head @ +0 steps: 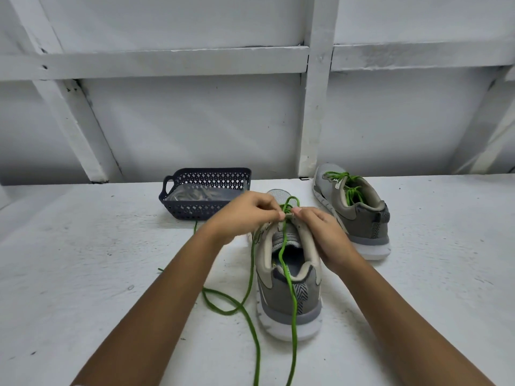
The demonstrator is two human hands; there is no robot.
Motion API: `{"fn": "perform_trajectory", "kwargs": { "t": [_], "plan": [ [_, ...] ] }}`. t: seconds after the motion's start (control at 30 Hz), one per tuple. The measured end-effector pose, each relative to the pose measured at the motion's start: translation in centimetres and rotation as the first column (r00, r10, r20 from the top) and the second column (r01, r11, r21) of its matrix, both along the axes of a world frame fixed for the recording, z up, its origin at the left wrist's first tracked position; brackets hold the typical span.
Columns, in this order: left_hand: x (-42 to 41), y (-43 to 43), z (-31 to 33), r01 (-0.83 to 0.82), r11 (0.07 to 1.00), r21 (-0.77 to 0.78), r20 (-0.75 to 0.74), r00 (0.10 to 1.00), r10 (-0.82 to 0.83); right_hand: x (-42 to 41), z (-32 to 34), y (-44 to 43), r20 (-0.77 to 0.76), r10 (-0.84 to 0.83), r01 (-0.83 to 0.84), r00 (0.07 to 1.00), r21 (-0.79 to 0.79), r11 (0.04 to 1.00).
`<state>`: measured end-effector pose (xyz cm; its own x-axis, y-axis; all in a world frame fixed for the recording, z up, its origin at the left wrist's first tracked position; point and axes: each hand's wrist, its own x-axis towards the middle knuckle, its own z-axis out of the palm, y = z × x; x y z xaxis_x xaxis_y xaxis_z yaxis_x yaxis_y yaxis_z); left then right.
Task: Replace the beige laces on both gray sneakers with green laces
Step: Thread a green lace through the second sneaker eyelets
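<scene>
My worry is the green lace (293, 330): its two long tails trail back from the near sneaker (289, 296) toward me, one over the heel, one looping on the table (111, 274) to the sneaker's left. I judge a forearm could snag them and drag a crossing out. The left hand (245, 215) pinches the lace above the tongue. The right hand (320, 232) grips the sneaker's eyelet edge, fingertips nearly meeting the left's. The far sneaker (359, 218), already laced green, stands beyond it to the right, the basket (195, 210) beyond it to the left.
</scene>
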<state>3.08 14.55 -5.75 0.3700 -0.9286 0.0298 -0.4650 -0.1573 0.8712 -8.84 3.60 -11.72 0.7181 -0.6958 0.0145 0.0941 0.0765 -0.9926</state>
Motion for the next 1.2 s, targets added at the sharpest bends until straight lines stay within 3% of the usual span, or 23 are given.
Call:
{"fn": "perform_trajectory", "kwargs": {
  "t": [0.17,0.3,0.93,1.03,1.13,1.2],
  "plan": [
    [1.5,2.9,1.4,0.210,0.974,-0.087,-0.163,0.961,-0.221,0.0,0.0,0.1,-0.005,0.001,-0.001,1.000,0.008,1.000],
    [1.5,4.0,1.9,0.387,0.918,-0.088,-0.182,0.900,-0.397,-0.1,0.1,0.2,0.005,0.005,-0.005,1.000,0.025,1.000],
    [0.3,4.1,1.6,0.470,0.881,-0.063,-0.198,0.859,-0.472,-0.4,0.6,0.4,-0.023,0.015,-0.016,1.000,-0.003,1.000],
    [0.3,4.2,1.5,0.412,0.909,-0.059,-0.213,0.885,-0.415,-0.7,1.2,0.9,-0.050,-0.010,0.001,0.999,-0.165,0.986],
    [0.1,4.4,1.2,0.337,0.938,-0.077,-0.247,0.905,-0.345,-1.4,2.1,1.1,-0.150,-0.007,-0.069,0.989,-0.499,0.864],
    [0.0,4.6,1.1,0.284,0.955,-0.090,-0.294,0.908,-0.298,-2.0,3.0,1.4,-0.210,0.062,-0.177,0.976,-0.590,0.788]
  ]
}}
